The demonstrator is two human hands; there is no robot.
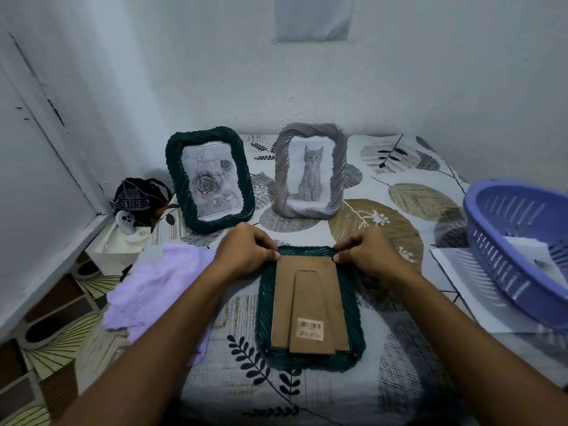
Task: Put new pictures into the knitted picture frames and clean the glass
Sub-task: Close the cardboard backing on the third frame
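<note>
Hands: both reach in from the lower corners to the picture's centre; the left hand [246, 252] pinches the far left corner of a brown backing board [309, 302], the right hand [367, 253] pinches its far right corner, fingers curled and closed on the board's edge.
Left edge: a lilac cloth [153, 287] lies crumpled beside the left forearm; above it, at the wall, sit a dark patterned pouch [138, 198] and a small white figure [126, 221].
Upper left of centre: a dark green knitted frame [172, 167] stands upright, holding a grey print of roses.
Centre: a second dark green frame [264, 302] lies face down on the leaf-patterned table [384, 216], the board with its folded stand and a barcode sticker [311, 329] on top.
Upper right of centre: a grey-lilac knitted frame [284, 167] stands upright with a kitten picture, well apart from the hands.
Right edge: a purple slotted plastic basket [507, 241] rests on white paper sheets [470, 290], with more paper inside.
</note>
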